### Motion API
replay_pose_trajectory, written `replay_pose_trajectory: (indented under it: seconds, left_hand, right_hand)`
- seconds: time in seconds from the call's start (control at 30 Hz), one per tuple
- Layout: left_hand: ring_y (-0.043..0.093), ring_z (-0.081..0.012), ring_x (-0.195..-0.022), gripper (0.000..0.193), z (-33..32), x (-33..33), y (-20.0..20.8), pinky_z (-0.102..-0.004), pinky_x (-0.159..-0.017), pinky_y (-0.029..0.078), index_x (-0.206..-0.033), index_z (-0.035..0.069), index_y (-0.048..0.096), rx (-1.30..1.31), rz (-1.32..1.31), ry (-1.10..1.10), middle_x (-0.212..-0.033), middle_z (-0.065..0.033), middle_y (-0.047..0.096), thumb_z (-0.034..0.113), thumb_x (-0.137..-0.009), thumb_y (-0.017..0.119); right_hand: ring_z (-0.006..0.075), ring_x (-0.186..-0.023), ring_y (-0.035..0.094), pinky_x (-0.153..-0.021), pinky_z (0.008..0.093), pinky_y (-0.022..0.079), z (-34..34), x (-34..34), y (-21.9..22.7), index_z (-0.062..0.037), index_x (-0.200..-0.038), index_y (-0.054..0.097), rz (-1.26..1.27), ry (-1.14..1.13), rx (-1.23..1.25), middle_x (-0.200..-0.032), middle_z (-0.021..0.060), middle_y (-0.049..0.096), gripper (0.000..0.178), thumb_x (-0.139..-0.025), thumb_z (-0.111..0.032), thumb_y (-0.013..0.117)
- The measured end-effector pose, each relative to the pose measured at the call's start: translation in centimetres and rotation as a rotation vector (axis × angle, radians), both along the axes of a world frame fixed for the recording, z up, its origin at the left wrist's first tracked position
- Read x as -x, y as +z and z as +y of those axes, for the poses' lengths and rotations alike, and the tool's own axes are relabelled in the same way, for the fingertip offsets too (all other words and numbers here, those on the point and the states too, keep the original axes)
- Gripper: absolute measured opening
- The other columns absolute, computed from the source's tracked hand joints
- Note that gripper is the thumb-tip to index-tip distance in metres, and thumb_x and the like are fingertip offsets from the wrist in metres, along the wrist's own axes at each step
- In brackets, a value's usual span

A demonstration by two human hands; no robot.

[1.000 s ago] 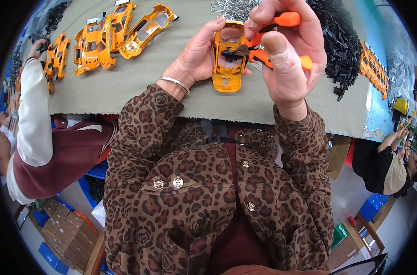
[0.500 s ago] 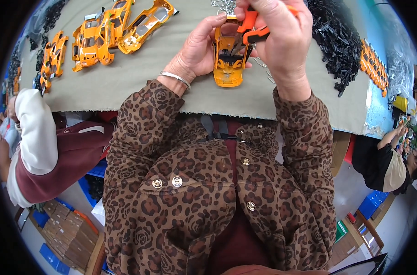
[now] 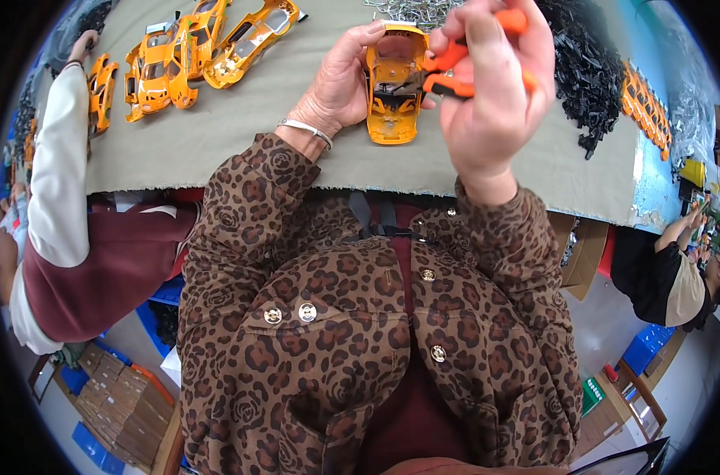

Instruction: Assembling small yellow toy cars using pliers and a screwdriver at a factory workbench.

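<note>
the left hand (image 3: 340, 89) held an orange toy car shell (image 3: 393, 131) by its left side, thumb near the top end, fingers beneath. the shell was raised over the near part of the desk (image 3: 288, 162), its hollow inside facing up, with a black part (image 3: 397, 102) lying across it. the right hand (image 3: 494, 111) was closed around the orange-and-black handles of a pair of pliers (image 3: 453, 85), whose dark metal nose reached into the shell from the right; whether its tips gripped anything, i could not tell. a silver bracelet (image 3: 307, 128) circled the left wrist.

just beyond the hands lay a heap of metal wire pieces (image 3: 415, 10), and to the right spread a pile of black parts (image 3: 585, 79), with a row of orange shells (image 3: 646, 115) past it. more orange car bodies (image 3: 166, 71) were clustered at the left, near a co-worker's white sleeve (image 3: 59, 166).
</note>
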State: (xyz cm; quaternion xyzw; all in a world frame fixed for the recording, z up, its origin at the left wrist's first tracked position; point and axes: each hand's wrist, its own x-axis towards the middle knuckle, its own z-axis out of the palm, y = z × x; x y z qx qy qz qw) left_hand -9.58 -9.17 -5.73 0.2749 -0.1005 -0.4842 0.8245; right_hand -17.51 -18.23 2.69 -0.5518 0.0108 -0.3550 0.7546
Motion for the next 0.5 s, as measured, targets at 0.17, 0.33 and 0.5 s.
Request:
replay_pose_trajectory:
  seconds: [0.17, 0.33, 0.5]
  left_hand:
    - [0.061, -0.0246, -0.094, 0.054, -0.3, -0.5, 0.6, -0.0412, -0.083, 0.051, -0.119, 0.000, 0.050, -0.002, -0.111, -0.016, -0.105, -0.0158, 0.061, 0.045, -0.091, 0.040]
    - [0.063, -0.0224, -0.086, 0.055, -0.5, -0.1, 0.6, -0.0347, -0.079, 0.052, -0.108, -0.001, 0.054, -0.064, -0.069, 0.004, -0.094, -0.0140, 0.063, 0.050, -0.090, 0.043]
    - [0.063, -0.0212, -0.078, 0.051, -0.2, 0.9, 0.5, -0.0341, -0.073, 0.053, -0.100, 0.001, 0.055, -0.157, -0.040, 0.081, -0.089, -0.0130, 0.063, 0.050, -0.090, 0.045]
  right_hand:
    - [0.0186, -0.086, 0.049, -0.082, 0.0416, 0.044, 1.0, 2.3, -3.2, -0.0014, -0.129, 0.034, -0.232, -0.064, 0.230, -0.100, 0.0096, 0.049, 0.046, -0.089, -0.012, 0.053]
    - [0.0198, -0.090, 0.046, -0.090, 0.0448, 0.039, 2.0, 3.2, -3.3, -0.0012, -0.132, 0.030, -0.254, -0.002, 0.218, -0.101, 0.0087, 0.045, 0.056, -0.088, -0.022, 0.058]
    - [0.0199, -0.091, 0.045, -0.091, 0.0441, 0.038, 2.5, 3.9, -3.6, -0.0009, -0.131, 0.030, -0.213, -0.019, 0.230, -0.101, 0.0085, 0.044, 0.057, -0.088, -0.024, 0.059]
